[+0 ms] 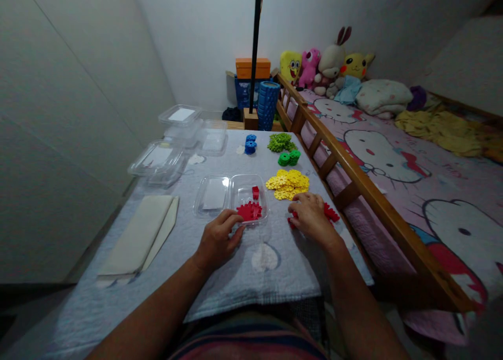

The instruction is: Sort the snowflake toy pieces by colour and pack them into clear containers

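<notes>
At the near-left corner of an open clear plastic container [264, 192], my left hand [220, 239] has its fingers and thumb closed on the rim. Red toothed plastic pieces [249, 211] lie inside it, with one small red piece [255, 192] apart from the rest. The container's lid [200, 195] is folded out flat to the left. My right hand [312, 216] is curled over a pile of red pieces [330, 213] on the table's right side. Its fingertips are closed around some of them, and the palm hides part of the pile.
Yellow disc pieces [288, 183], green stacks [288, 158], light green pieces [281, 142] and blue stacks [250, 144] stand farther back. Several clear containers [157, 158] and a folded cream cloth [135, 237] are at left. A wooden bed rail [346, 182] borders the right edge.
</notes>
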Demonstrator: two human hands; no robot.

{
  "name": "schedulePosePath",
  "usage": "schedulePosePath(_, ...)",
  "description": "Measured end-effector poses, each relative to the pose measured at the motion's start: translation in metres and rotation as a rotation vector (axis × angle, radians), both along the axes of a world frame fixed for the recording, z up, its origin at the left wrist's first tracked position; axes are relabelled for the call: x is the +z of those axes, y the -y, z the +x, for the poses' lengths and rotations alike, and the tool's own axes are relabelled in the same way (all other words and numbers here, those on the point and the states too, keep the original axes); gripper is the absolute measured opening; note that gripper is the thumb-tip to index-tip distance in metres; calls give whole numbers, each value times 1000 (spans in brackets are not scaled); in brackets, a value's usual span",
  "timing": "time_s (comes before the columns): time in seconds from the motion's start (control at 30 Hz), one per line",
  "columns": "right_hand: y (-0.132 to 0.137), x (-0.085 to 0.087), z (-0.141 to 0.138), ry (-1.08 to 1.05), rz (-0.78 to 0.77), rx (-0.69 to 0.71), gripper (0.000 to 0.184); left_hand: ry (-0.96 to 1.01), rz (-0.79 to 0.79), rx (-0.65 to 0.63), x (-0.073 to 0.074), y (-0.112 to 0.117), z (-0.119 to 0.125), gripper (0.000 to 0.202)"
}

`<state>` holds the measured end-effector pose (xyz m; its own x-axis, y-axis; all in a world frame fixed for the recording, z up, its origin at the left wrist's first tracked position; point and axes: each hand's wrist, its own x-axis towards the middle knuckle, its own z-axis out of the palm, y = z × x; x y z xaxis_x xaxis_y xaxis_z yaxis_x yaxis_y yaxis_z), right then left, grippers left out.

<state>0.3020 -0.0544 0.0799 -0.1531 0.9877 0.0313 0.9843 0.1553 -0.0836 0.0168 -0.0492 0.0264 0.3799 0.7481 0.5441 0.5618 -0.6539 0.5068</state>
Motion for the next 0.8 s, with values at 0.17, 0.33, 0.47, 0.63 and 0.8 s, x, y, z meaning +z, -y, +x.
schedulePosePath(0.17,8,-13,-4,79,-8,8,15,-4,5,2,0,0,0,9)
schedulePosePath(0.33,2,-19,-8,69,-2,11,18,-3,22,-9,0,-1,0,9)
schedulePosePath(0.47,-5,-20,-11,51,-2,32,17,-9,11,-9,-1,0,-1,9)
schedulePosePath(0.63,-18,-3,-18,-202,64,25,13,-11,14,-17,0,1,-1,9)
schedulePosePath(0.8,-37,19,-48,-448,124,132,14,-6,18,-23,0,0,-1,10)
